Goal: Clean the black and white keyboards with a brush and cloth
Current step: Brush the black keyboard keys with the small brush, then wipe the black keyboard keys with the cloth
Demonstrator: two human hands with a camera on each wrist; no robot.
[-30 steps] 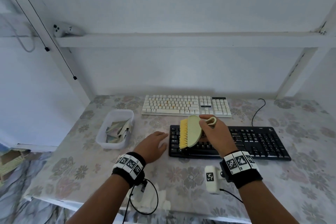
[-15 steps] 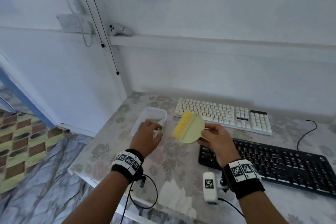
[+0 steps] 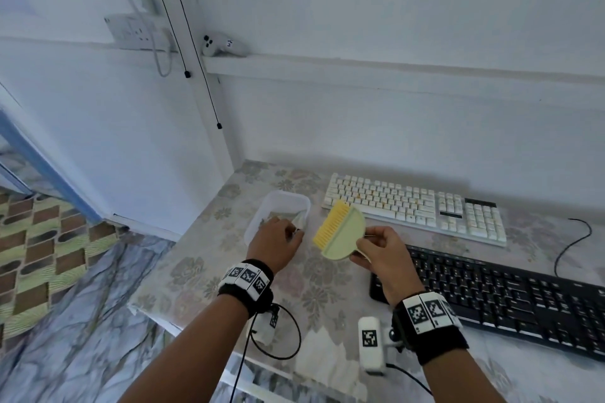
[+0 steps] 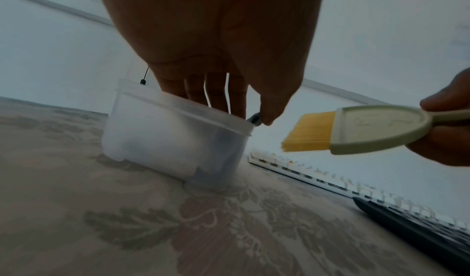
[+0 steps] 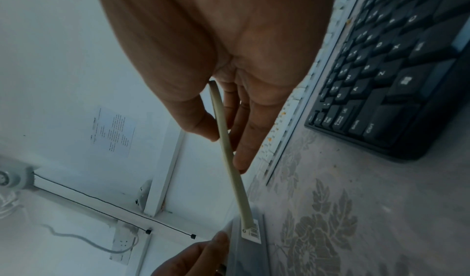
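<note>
My right hand [image 3: 363,245] pinches the handle of a pale green brush [image 3: 340,232] with yellow bristles, held in the air left of the black keyboard [image 3: 507,298]. The brush [image 4: 376,129] points its bristles toward the clear plastic container [image 3: 262,219]. My left hand [image 3: 288,232] reaches into that container [image 4: 165,135], and its thumb and fingers pinch a grey-green cloth [image 3: 299,217] at the rim. The white keyboard [image 3: 415,203] lies behind the black one, along the wall. In the right wrist view the brush handle [image 5: 229,153] runs edge-on between thumb and fingers.
The flowered table [image 3: 314,291] ends just left of the container, with tiled floor [image 3: 49,239] below. A black cable [image 3: 576,239] curls at the right of the black keyboard. A wall ledge [image 3: 360,69] holds a small white device [image 3: 222,44]; thin cords hang beside it.
My left hand moved from the table beside the black keyboard into the container. The right hand lifted the brush off the black keyboard and carried it left. The head view turned left.
</note>
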